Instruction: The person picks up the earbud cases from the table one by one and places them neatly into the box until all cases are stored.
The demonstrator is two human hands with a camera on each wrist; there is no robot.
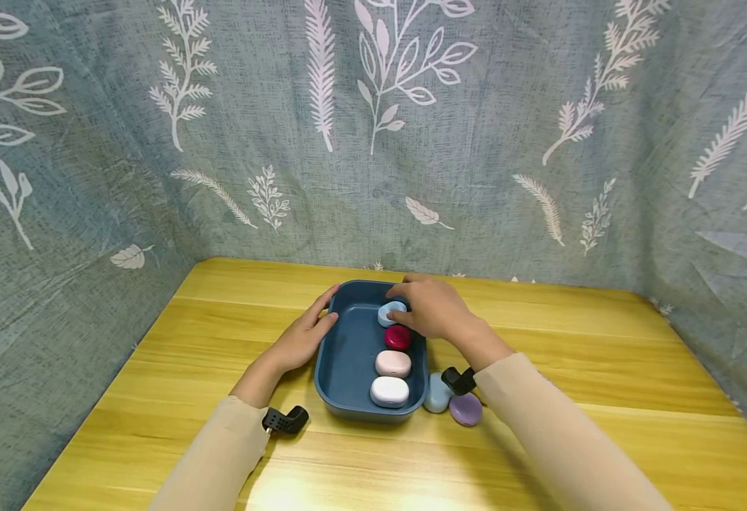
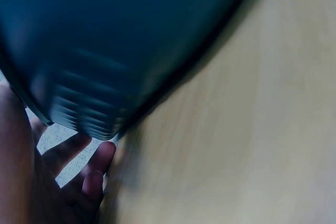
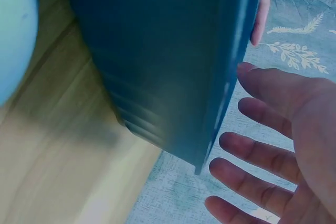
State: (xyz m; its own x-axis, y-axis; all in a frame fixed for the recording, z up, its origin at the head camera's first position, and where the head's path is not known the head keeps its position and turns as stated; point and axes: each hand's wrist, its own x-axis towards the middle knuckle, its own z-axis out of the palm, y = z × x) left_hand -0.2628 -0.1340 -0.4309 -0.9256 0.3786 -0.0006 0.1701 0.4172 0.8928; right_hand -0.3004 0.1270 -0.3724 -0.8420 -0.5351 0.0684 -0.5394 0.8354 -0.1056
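Note:
A dark blue rectangular box [image 1: 351, 355] with rounded corners stands on the table. My left hand [image 1: 298, 342] rests against its left side, fingers stretched along the outer wall and thumb at the rim. Over the far right corner reaches my right hand [image 1: 436, 306], its thumb overlapping a light blue round case [image 1: 386, 313] inside. Its fingers [image 3: 257, 153] are spread apart in the right wrist view. Down the right side of the box, nearer me, lie a dark red round case [image 1: 397, 338], a pale pink oval case [image 1: 393, 364] and a white oval case [image 1: 389, 392].
Outside the box, by its near right corner, lie a light blue oval case [image 1: 437, 394] and a purple round case [image 1: 466, 409], close to the right wrist's black camera [image 1: 459, 381]. A leaf-patterned cloth [image 1: 373, 177] hangs behind the wooden table [image 1: 578, 355].

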